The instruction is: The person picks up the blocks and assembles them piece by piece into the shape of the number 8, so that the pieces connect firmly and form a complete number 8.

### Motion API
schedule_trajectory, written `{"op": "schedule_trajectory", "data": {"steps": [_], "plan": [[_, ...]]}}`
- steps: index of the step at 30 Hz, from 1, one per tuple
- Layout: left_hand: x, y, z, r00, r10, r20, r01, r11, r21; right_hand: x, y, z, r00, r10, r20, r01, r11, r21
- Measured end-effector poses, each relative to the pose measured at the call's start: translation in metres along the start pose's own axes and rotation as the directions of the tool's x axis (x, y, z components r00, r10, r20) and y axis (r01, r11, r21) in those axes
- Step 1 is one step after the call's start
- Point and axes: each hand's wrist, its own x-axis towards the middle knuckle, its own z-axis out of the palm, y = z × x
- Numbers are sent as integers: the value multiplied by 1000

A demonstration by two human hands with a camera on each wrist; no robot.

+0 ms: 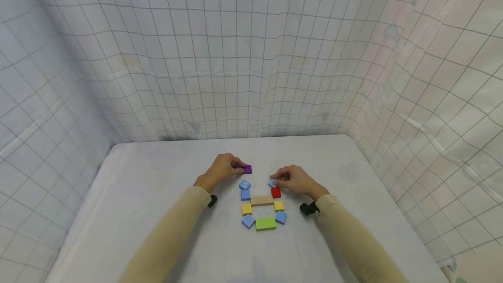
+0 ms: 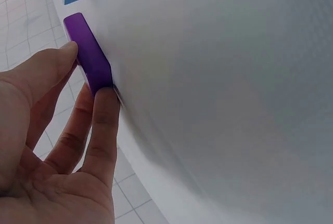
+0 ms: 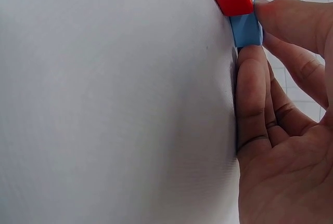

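Note:
My left hand [image 1: 223,168] pinches a purple block [image 1: 247,169] at the far end of the block layout, thumb on one side and fingers on the other. In the left wrist view the purple block [image 2: 89,55] sits low over the white cloth. A blue block [image 1: 271,183] is held between thumb and fingers of my right hand [image 1: 295,181], just behind a red block [image 1: 276,192]. Seen from the right wrist, this blue block [image 3: 246,29] is partly hidden by the red one. Two blue blocks [image 1: 245,195] stand on the left side, nearest my left hand.
Between the sides lies a wooden plank [image 1: 262,201], with yellow blocks [image 1: 246,209] near both its ends. Closer to me are a light green block [image 1: 266,224] and two turned blue blocks [image 1: 248,221]. Gridded curtains [image 1: 235,56] enclose the white table [image 1: 157,230].

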Motion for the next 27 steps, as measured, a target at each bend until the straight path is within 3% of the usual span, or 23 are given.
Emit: {"op": "schedule_trajectory", "data": {"steps": [27], "plan": [[4, 16, 12, 996, 49, 69, -43, 996, -81, 2, 2, 0, 1000, -14, 3, 14, 1000, 0]]}}
